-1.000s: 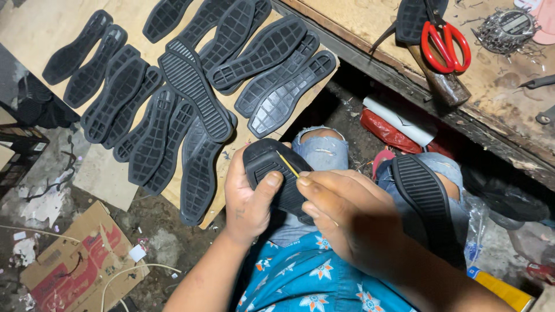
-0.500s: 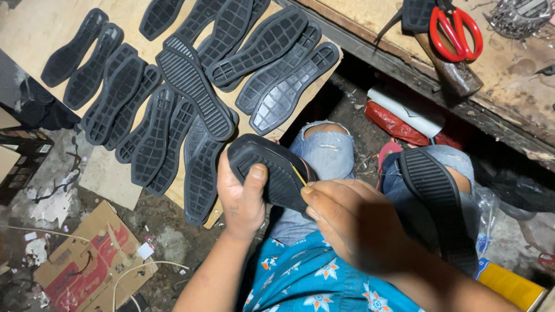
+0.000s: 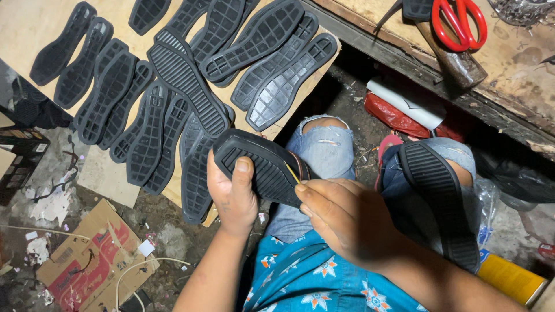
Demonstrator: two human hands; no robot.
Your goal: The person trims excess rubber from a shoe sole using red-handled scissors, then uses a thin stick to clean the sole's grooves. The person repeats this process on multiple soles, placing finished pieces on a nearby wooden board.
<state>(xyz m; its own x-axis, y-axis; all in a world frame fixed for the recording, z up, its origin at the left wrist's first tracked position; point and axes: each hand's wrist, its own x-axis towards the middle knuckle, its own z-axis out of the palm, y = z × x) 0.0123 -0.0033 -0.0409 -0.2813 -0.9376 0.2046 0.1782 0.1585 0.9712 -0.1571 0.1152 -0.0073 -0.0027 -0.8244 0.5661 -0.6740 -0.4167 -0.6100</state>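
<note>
Left hand [image 3: 231,193] grips black sole [image 3: 260,164]; right hand [image 3: 341,216] touches it

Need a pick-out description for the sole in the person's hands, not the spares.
Below the wooden board spread with black soles, over the lap in torn jeans. The held sole sits in the left hand, right hand at its edge: the only one lifted.

Matt ribbed rubber sole [image 3: 263,167]
</note>
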